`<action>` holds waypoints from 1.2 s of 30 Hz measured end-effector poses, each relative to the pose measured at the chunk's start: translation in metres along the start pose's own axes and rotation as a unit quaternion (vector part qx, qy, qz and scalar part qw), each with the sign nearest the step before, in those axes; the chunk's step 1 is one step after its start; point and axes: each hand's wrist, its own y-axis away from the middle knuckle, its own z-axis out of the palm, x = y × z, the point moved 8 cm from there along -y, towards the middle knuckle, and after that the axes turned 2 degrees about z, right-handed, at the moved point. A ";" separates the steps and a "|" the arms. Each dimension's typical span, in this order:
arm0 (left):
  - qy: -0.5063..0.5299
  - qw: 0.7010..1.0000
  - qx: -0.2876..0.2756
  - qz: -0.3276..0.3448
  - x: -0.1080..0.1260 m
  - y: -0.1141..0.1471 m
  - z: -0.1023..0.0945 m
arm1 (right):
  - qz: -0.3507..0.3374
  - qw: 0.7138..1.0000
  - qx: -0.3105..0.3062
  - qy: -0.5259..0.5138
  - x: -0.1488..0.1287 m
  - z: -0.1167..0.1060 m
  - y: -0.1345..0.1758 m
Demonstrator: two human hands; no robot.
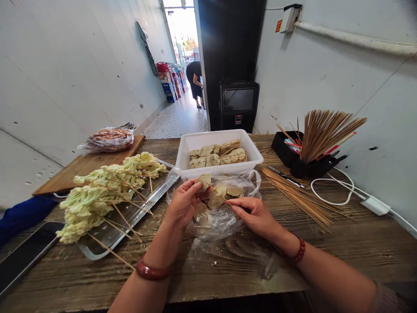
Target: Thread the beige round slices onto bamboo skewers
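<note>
Head view: the left hand (186,202) is pinching a pale slice (203,182) above a plastic bag (224,219).
Its thumb and fingers are pressing the slice's edge; the right hand (252,212) is nipping a skewer (225,200) between thumb and fingertips. The slice is looking light, slick and tearable, probably wanting gentle edge holding; the skewer is seeming stiff, suiting a shaft grip. The sticker (239,120) lettering is proving unreadable.
</note>
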 end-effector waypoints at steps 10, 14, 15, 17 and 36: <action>-0.011 1.000 0.000 0.017 0.006 0.002 0.003 | 0.002 1.000 0.000 0.001 -0.001 0.001 0.001; -0.003 1.000 0.006 0.022 0.007 0.002 0.003 | 0.005 1.000 0.004 -0.004 0.000 0.000 0.000; -0.004 1.000 0.006 0.023 0.007 0.002 0.002 | 0.005 1.000 0.005 -0.004 0.000 0.000 0.000; -0.005 1.000 0.006 0.025 0.007 0.002 0.002 | 0.004 1.000 0.005 -0.004 0.000 0.000 0.000; -0.025 0.999 0.020 0.042 0.011 0.004 0.003 | 0.002 1.000 -0.006 -0.008 -0.002 0.002 0.000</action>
